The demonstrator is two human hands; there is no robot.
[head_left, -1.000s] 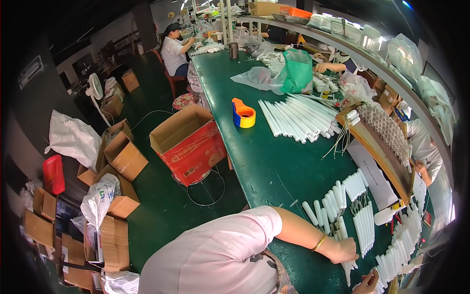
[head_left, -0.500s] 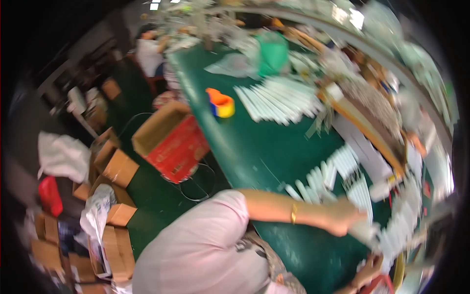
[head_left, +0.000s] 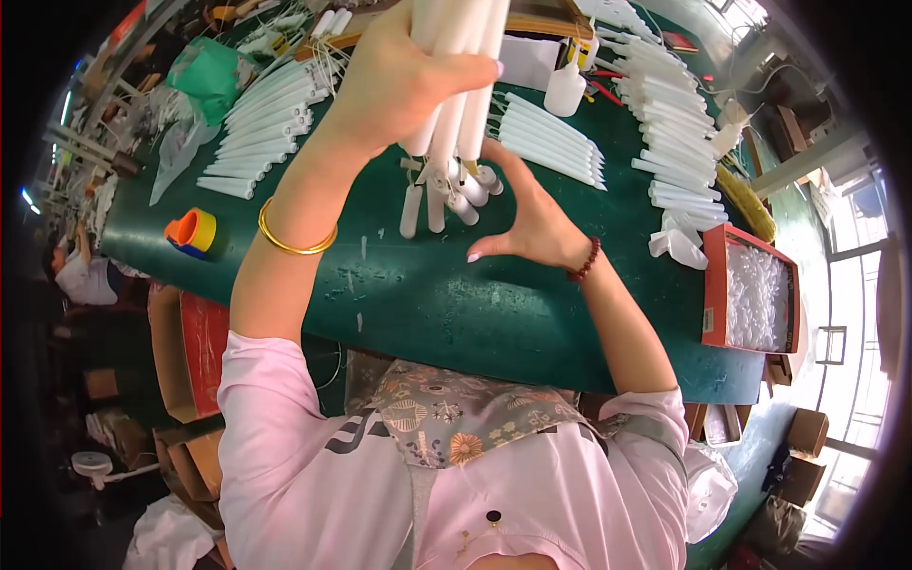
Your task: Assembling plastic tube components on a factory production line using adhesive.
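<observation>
My left hand [head_left: 385, 90] is wrapped around a bundle of white candle-shaped tubes [head_left: 458, 57], held upright above the green table. From the tubes' lower ends, short white cylindrical end pieces [head_left: 436, 207] hang on thin wires. Just right of these pieces is my right hand [head_left: 537, 218], its thumb and fingers spread in a curve. Its fingertips come close to the bundle's lower end; whether they touch is unclear. Behind it lies a row of similar tubes [head_left: 549, 141] with pointed tips, and a longer stacked row [head_left: 665, 123] is farther right.
More tubes [head_left: 256, 133] lie fanned at left, near a green plastic bag [head_left: 204, 78] and a tape roll [head_left: 195, 231]. A white squeeze bottle [head_left: 565, 90] stands beyond my right hand. At the right edge sits a red box [head_left: 714, 290] of small white pieces.
The view has swung rightward and now faces the table. My left hand has come from the right side to the middle, with the tube bundle raised. My right hand is now beside the bundle.
</observation>
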